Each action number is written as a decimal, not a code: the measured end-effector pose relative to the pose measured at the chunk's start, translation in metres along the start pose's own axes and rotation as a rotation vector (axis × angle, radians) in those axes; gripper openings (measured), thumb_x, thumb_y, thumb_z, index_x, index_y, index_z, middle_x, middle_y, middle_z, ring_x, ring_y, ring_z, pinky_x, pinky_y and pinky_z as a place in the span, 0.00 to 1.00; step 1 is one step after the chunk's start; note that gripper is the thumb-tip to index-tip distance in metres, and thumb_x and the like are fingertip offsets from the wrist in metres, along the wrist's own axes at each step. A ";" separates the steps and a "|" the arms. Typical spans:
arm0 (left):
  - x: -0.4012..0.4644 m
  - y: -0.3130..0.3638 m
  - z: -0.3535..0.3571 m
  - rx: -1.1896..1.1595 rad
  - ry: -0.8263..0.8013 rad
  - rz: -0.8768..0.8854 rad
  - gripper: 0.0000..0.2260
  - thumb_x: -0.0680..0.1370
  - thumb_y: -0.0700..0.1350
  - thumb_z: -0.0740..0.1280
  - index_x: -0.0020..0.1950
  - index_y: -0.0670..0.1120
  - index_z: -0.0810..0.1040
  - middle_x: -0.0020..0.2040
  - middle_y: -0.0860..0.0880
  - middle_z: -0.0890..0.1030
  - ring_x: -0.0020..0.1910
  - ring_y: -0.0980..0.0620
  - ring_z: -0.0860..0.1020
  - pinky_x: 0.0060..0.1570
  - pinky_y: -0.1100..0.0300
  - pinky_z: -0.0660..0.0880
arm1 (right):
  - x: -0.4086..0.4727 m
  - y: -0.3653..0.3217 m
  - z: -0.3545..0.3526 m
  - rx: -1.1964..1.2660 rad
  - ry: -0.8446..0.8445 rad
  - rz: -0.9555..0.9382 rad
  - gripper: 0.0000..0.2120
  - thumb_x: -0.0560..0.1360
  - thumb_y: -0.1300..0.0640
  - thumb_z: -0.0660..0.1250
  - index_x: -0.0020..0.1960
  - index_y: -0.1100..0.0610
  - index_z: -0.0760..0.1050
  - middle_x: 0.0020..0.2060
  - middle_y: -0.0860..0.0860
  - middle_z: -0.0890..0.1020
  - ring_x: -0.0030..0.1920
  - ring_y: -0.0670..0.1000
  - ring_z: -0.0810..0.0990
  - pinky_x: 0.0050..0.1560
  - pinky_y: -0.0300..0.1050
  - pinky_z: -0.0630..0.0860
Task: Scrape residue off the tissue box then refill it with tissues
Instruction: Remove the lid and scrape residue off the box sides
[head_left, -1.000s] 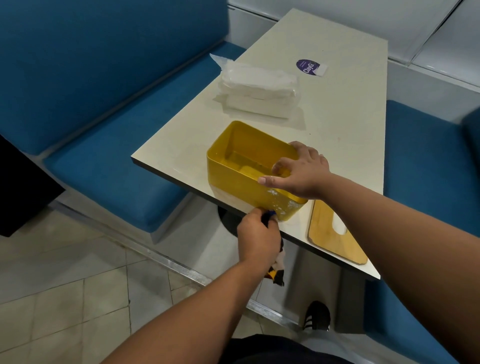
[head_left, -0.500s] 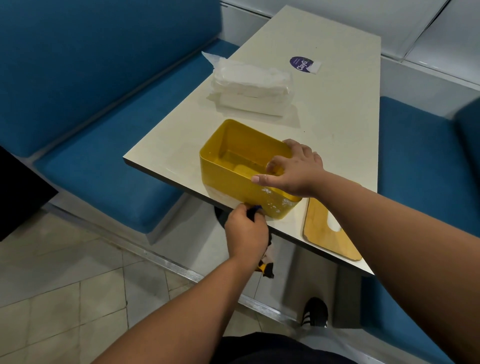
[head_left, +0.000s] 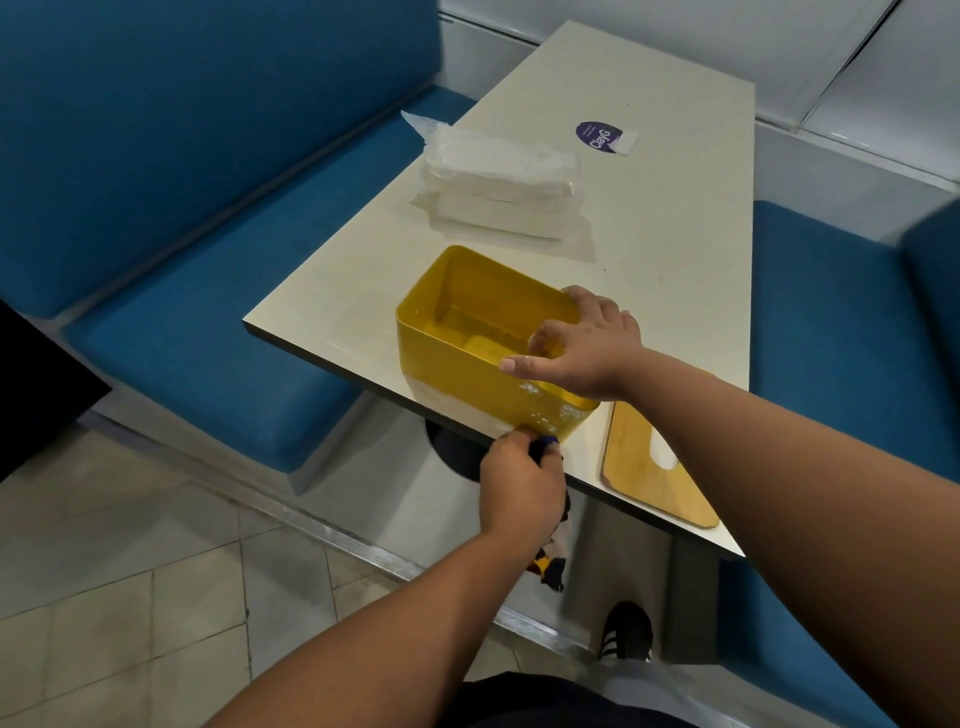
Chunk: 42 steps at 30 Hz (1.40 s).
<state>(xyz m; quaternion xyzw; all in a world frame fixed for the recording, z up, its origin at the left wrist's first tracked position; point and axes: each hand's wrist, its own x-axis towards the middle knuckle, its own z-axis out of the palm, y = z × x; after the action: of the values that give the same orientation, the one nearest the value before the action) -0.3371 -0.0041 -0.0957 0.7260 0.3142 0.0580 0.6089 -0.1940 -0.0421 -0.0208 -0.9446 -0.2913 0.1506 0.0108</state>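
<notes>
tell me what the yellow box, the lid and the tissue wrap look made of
Box: likely plastic; smooth, glossy, one even yellow, rounded corners.
Lid: looks like wood or bamboo; tan, matte, faint grain, but it could be laminate.
Wrap: thin clear plastic film; it crinkles and shines over the white tissues.

Both forearms bare, no sleeves; dark trousers (head_left: 545, 701) at 6 o'clock; black shoe (head_left: 626, 631) with white stripes
</notes>
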 end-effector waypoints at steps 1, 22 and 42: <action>0.001 0.000 -0.002 -0.007 0.004 -0.002 0.05 0.78 0.49 0.66 0.47 0.48 0.78 0.44 0.49 0.81 0.42 0.52 0.80 0.44 0.53 0.80 | 0.000 0.001 -0.001 0.001 -0.006 -0.001 0.42 0.54 0.16 0.44 0.55 0.38 0.74 0.77 0.51 0.47 0.75 0.60 0.44 0.70 0.67 0.44; 0.008 0.017 -0.042 0.164 0.295 0.574 0.09 0.75 0.47 0.69 0.52 0.47 0.84 0.46 0.51 0.79 0.42 0.55 0.76 0.36 0.64 0.75 | 0.003 -0.002 -0.006 0.012 -0.090 0.027 0.46 0.48 0.14 0.44 0.56 0.36 0.74 0.77 0.51 0.44 0.75 0.59 0.41 0.69 0.67 0.41; 0.014 0.008 -0.040 0.139 0.278 0.537 0.07 0.78 0.46 0.66 0.52 0.47 0.82 0.47 0.52 0.76 0.44 0.56 0.74 0.39 0.70 0.71 | 0.003 -0.001 -0.005 0.026 -0.075 0.020 0.43 0.49 0.14 0.45 0.54 0.35 0.73 0.77 0.51 0.45 0.75 0.59 0.41 0.70 0.67 0.41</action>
<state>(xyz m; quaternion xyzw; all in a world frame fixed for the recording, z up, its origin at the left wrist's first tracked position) -0.3417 0.0364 -0.0823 0.8081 0.1950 0.2939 0.4718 -0.1910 -0.0395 -0.0164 -0.9411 -0.2799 0.1896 0.0105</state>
